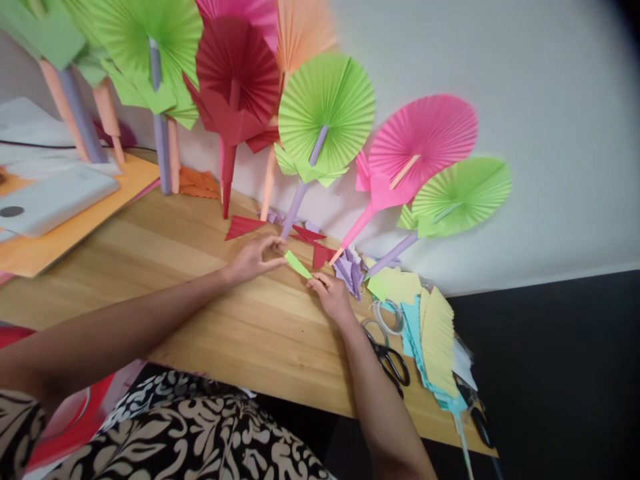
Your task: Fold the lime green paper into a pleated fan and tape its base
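A small light-green strip of folded paper (299,265) is held just above the wooden table, slanting down to the right. My right hand (331,295) pinches its lower right end between thumb and fingers. At the upper left end, my left hand (257,259) has its curled thumb and fingertips on the strip. Just behind the hands, a green pleated paper fan (327,110) leans on the wall, its purple paper handle (295,208) reaching down near my left fingertips. A pink pleated fan (425,147) leans to its right.
Dark red paper scraps (245,227) and purple scraps (350,272) lie along the wall. Black-handled scissors (393,365), a tape roll (389,317) and yellow pleated paper (436,340) are at the right. A white phone-like device (70,198) rests on orange sheets (37,257) at the left.
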Demonstrator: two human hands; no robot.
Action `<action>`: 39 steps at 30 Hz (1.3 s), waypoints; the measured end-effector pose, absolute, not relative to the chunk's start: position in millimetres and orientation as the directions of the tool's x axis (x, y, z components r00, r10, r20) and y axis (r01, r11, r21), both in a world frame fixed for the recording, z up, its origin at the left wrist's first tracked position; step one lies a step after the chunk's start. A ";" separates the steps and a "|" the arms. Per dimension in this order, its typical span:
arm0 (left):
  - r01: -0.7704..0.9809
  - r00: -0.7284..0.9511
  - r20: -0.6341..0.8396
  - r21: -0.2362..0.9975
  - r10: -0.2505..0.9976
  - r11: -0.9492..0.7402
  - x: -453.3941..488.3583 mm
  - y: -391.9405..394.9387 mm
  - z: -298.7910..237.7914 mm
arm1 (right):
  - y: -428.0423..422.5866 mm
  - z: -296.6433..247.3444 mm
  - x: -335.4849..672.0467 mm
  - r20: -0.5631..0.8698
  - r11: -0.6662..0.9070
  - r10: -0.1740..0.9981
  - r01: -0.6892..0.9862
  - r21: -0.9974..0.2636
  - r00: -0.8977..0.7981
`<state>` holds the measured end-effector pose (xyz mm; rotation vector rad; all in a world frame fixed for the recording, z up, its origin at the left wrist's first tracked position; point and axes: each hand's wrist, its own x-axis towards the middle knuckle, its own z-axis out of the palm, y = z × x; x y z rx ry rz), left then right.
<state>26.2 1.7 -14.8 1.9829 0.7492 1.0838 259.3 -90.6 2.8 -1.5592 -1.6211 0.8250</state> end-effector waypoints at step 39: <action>-0.304 0.340 0.072 0.952 0.938 0.037 36.0 -46.2 55.3 | -105.5 0.6 153.5 0.025 0.041 0.995 -0.173 -0.984 0.094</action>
